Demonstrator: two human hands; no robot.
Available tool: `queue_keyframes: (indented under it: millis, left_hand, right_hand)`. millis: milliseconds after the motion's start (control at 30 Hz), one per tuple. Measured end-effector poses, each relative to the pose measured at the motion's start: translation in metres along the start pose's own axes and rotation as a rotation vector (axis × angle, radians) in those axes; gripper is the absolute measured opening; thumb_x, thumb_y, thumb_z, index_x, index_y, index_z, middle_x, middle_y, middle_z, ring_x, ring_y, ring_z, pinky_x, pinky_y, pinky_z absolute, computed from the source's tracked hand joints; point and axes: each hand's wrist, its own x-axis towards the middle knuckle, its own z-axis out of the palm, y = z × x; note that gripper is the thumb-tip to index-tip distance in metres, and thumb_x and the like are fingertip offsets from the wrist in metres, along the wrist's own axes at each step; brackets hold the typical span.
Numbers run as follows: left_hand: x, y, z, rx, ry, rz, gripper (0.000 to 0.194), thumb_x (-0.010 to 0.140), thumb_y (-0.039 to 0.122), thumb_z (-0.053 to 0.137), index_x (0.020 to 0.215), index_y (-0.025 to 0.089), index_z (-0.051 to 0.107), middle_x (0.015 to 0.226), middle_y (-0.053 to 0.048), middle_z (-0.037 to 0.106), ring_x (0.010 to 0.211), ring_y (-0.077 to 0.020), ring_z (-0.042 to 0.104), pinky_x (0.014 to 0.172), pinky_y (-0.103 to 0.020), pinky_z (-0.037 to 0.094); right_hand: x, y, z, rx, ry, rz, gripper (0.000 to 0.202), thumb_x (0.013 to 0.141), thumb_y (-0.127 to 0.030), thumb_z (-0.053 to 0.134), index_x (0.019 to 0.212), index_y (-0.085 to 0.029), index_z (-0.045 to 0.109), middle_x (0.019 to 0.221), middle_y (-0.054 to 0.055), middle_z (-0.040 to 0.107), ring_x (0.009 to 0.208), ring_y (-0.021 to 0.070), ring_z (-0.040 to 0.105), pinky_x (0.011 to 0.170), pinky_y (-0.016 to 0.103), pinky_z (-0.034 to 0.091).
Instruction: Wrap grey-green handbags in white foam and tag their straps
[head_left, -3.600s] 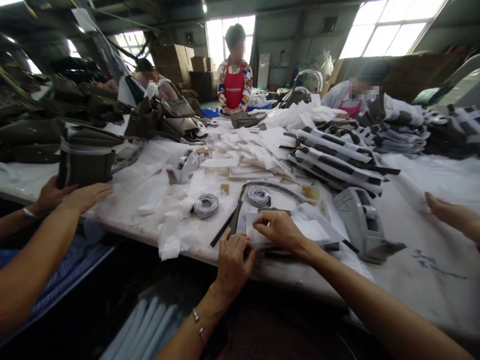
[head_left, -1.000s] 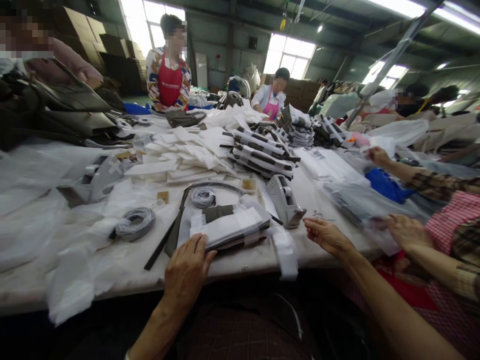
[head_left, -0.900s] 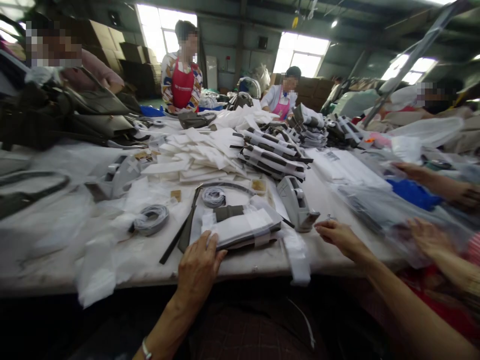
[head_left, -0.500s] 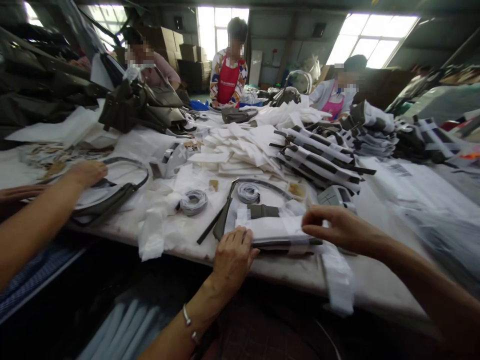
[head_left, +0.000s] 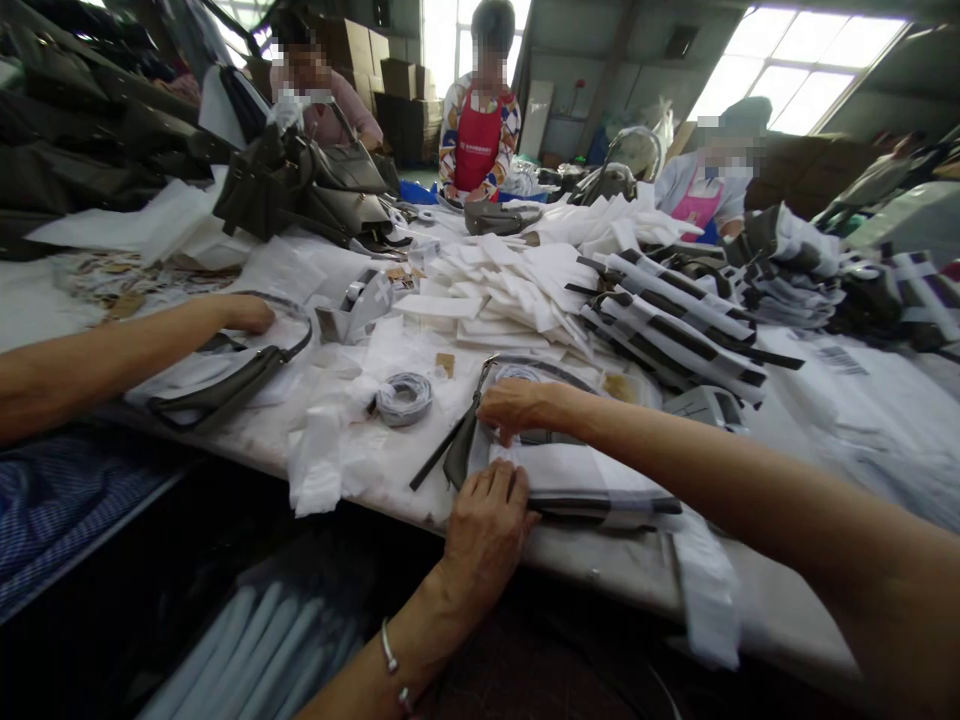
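A dark olive bag wrapped in white sheet lies at the table's front edge, its strap looping behind. My left hand, a metal bracelet on its wrist, rests with fingers laid flat on the wrap's front left part. Just behind it my right hand reaches across the bag, fingers bent together near the bag's left end; what they hold, if anything, is hidden. Beside the bag sits a grey coil.
At the left, another person's hand is over a second bag. White sheets and strapped bundles are piled behind. A tape dispenser stands left of centre. Three people are across the table.
My right hand has moved left across the bag, from its right part to its left end. My left hand stays on the wrap. The view has shifted a little.
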Motion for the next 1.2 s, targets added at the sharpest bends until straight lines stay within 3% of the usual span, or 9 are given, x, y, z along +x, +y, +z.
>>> queue_keyframes:
  millis: [100,200,300,367,533,667,967,1067,1200]
  left_hand:
    - [0.000,-0.001,0.002,0.005,0.017,0.006,0.052,0.080,0.026,0.077,0.125,0.013,0.053,0.123,-0.014,0.063,0.112,-0.0304,0.061,0.094,-0.045,0.053]
    - [0.000,-0.002,0.005,0.010,0.037,0.008,0.053,0.079,0.025,0.078,0.125,0.012,0.054,0.122,-0.014,0.064,0.113,-0.0304,0.061,0.094,-0.045,0.052]
    - [-0.001,-0.001,0.006,0.008,0.056,0.017,0.053,0.080,0.026,0.078,0.126,0.013,0.054,0.123,-0.014,0.064,0.115,-0.0306,0.060,0.095,-0.044,0.051]
    - [-0.001,-0.001,0.006,0.009,0.052,0.019,0.053,0.080,0.026,0.077,0.127,0.013,0.054,0.124,-0.014,0.064,0.115,-0.0305,0.061,0.095,-0.044,0.051]
    - [-0.001,-0.001,0.004,0.014,0.024,0.011,0.051,0.082,0.026,0.076,0.126,0.012,0.055,0.123,-0.015,0.064,0.115,-0.0299,0.061,0.095,-0.044,0.051]
    - [-0.001,-0.001,0.006,0.023,0.031,0.009,0.052,0.083,0.027,0.075,0.128,0.012,0.054,0.124,-0.015,0.064,0.115,-0.0303,0.060,0.096,-0.044,0.051]
    - [0.003,-0.004,-0.004,-0.017,-0.032,0.013,0.046,0.084,0.028,0.074,0.124,0.016,0.056,0.120,-0.010,0.065,0.113,-0.0266,0.060,0.104,-0.047,0.045]
    - [0.004,-0.007,-0.007,-0.070,-0.025,0.026,0.043,0.085,0.031,0.073,0.123,0.019,0.057,0.119,-0.008,0.066,0.114,-0.0252,0.060,0.113,-0.052,0.034]
    - [0.004,-0.012,-0.013,-0.130,-0.043,0.016,0.032,0.089,0.034,0.068,0.117,0.020,0.061,0.112,-0.006,0.068,0.108,-0.0246,0.062,0.113,-0.055,0.032]
  right_hand:
    - [0.000,0.013,-0.006,-0.119,-0.093,-0.195,0.025,0.055,-0.013,0.089,0.067,-0.020,0.069,0.073,-0.001,0.069,0.081,0.0194,0.060,0.083,0.030,0.042]
    - [-0.015,0.030,-0.015,-0.333,0.065,-0.300,0.021,0.079,-0.016,0.076,0.099,-0.018,0.070,0.104,0.009,0.069,0.101,0.0228,0.057,0.095,0.034,0.036]
    - [-0.040,0.040,-0.017,-0.358,0.346,-0.036,0.014,0.089,-0.018,0.066,0.102,-0.017,0.070,0.104,0.011,0.067,0.100,0.0245,0.057,0.093,0.036,0.035]
    - [-0.056,0.037,-0.009,-0.246,0.409,0.077,0.012,0.093,-0.024,0.062,0.096,-0.018,0.072,0.097,0.009,0.068,0.094,0.0231,0.059,0.088,0.033,0.038]
    - [-0.073,0.010,0.033,-0.154,0.204,0.002,0.020,0.098,-0.025,0.054,0.103,-0.017,0.072,0.098,0.009,0.070,0.093,0.0227,0.061,0.084,0.032,0.041]
    - [-0.064,0.003,0.056,-0.235,0.225,0.138,0.029,0.099,-0.036,0.053,0.114,-0.015,0.066,0.112,0.015,0.067,0.107,0.0290,0.057,0.091,0.039,0.042]
    - [-0.043,0.018,0.037,-0.263,-0.006,0.183,0.038,0.104,-0.037,0.038,0.103,-0.019,0.071,0.106,0.014,0.069,0.104,0.0279,0.061,0.086,0.039,0.045]
    - [-0.046,0.017,0.037,-0.227,0.023,0.163,0.036,0.105,-0.032,0.035,0.109,-0.020,0.069,0.111,0.012,0.068,0.103,0.0240,0.062,0.084,0.034,0.045]
    - [-0.053,0.012,0.048,-0.209,0.077,0.171,0.034,0.105,-0.032,0.037,0.112,-0.021,0.068,0.115,0.009,0.067,0.111,0.0241,0.058,0.087,0.032,0.044]
